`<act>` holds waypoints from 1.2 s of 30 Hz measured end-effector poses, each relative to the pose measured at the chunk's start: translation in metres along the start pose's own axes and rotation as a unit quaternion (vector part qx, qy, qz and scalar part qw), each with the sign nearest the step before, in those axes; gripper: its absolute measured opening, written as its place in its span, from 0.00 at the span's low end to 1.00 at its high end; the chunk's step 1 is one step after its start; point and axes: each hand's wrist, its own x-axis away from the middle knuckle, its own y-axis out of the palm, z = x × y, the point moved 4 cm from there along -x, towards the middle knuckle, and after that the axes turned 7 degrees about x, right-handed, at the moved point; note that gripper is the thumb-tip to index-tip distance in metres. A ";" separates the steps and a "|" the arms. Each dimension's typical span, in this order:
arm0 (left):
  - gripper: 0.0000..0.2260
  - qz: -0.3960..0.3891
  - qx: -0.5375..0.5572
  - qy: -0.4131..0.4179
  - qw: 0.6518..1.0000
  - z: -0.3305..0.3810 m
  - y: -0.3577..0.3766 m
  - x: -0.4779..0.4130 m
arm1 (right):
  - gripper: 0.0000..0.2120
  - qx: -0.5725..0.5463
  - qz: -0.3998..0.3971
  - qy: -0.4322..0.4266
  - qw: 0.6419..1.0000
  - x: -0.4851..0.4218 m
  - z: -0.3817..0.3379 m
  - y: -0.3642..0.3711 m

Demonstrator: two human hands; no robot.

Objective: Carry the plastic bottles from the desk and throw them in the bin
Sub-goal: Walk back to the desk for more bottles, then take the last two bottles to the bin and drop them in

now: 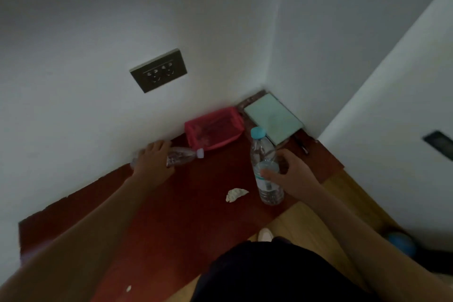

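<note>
At the red desk (196, 203), clear cylindrical bottle (262, 149) upright in right hand (291, 174)

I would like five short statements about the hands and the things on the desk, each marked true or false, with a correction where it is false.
1. The right hand grips the blue-capped bottle, which is upright. True.
2. The white-capped bottle stands upright. False: it lies on its side on the desk by the wall, with the left hand over it.
3. A crumpled paper lies on the desk between the two arms. True.
4. The left hand holds the pink pouch. False: the pouch sits against the wall, and no hand touches it.
5. A green notebook lies in the corner. True.
</note>
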 end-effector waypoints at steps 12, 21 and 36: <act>0.26 -0.023 0.144 -0.083 0.986 -0.028 0.027 0.019 | 0.20 0.010 0.019 0.063 0.998 0.025 0.013 0.016; 0.20 0.126 0.364 -0.223 0.896 0.008 0.042 0.152 | 0.21 0.010 -0.097 0.002 0.995 -0.003 0.023 0.028; 0.27 0.361 0.486 -0.512 0.609 0.124 0.132 0.430 | 0.24 0.065 -0.425 -0.180 0.884 0.051 -0.032 0.119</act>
